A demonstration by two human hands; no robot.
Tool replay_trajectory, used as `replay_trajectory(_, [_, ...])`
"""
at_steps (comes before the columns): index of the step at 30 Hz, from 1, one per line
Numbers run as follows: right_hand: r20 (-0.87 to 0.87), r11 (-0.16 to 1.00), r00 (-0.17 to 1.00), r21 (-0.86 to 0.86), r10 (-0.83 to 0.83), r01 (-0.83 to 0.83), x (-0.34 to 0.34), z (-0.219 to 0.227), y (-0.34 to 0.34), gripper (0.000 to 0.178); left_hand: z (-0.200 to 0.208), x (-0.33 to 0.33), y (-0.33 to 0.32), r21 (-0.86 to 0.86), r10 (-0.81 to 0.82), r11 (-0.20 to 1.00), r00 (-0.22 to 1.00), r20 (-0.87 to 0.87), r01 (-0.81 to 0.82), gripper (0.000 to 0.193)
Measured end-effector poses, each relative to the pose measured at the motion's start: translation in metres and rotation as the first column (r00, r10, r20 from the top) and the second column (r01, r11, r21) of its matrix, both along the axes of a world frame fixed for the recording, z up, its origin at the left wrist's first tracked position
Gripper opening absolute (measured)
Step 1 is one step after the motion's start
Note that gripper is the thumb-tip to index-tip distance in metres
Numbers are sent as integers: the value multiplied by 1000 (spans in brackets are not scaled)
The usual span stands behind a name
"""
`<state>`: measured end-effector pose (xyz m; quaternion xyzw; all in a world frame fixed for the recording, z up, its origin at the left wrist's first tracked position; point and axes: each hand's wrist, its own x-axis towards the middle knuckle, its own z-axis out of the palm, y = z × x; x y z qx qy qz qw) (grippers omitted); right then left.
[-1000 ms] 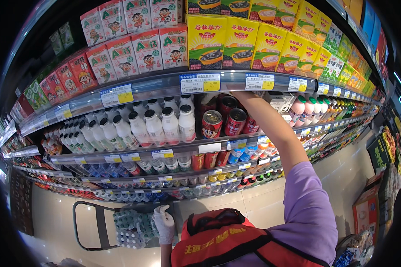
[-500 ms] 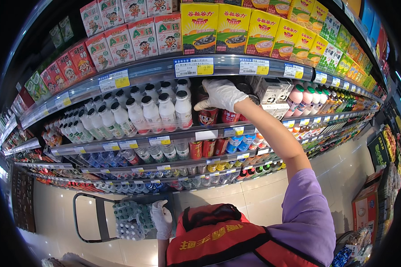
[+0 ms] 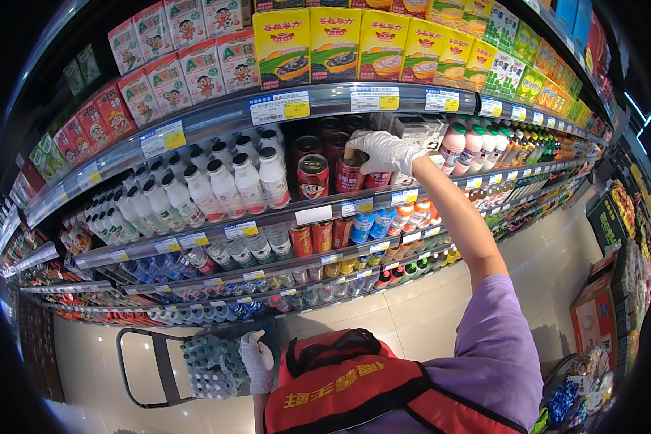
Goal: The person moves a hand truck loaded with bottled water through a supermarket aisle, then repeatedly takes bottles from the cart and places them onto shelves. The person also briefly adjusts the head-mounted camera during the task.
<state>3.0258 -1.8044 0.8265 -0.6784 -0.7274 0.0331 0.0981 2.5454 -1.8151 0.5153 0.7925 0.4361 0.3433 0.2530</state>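
My right hand (image 3: pixel 385 153), in a white glove, reaches to a shelf of drink cans. Its fingers are bent over the top of a red can (image 3: pixel 350 176), which stands upright in the front row. Just left of it is another red can (image 3: pixel 312 176) with a cartoon face, untouched. Darker can tops show in the shadow behind. Hanging low beside the red vest, my left hand (image 3: pixel 257 362) is also gloved; its fingers are loosely apart and nothing shows in them. Wrapped bottles (image 3: pixel 211 362) lie near it on a flat trolley (image 3: pixel 168 362).
White bottles with black caps (image 3: pixel 224 184) fill the shelf left of the cans. A black-and-white carton (image 3: pixel 421 130) and pink bottles (image 3: pixel 452 148) stand to the right. Yellow boxes (image 3: pixel 334 47) line the shelf above. Below run more drink shelves, then a tiled floor (image 3: pixel 369 318).
My right hand has come off the cartoon-face can and moved right onto the neighbouring red can. The view has shifted slightly. My left hand stays low by the trolley.
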Motion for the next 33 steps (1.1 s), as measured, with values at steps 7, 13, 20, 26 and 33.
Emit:
replay_trajectory(7, [170,991,978,71,-122,112,-7,-1,10,42,8,12,11,111,-63,992,998,-24,65,34])
replay_trajectory(13, [92,1000,996,9,-10,10,1,1,10,35,14,19,19,-16,-46,999,997,-60,45,33])
replay_trajectory(20, [136,975,968,95,-213,201,-7,-5,20,54,8,18,22,1,-61,998,994,-88,61,33])
replay_trajectory(26, [-67,994,994,66,-86,91,-11,-7,18,55,7,19,30,13,-76,997,996,-48,77,33])
replay_trajectory(33, [29,997,997,49,-68,67,-14,-1,15,40,3,23,33,20,-105,994,994,-34,105,33])
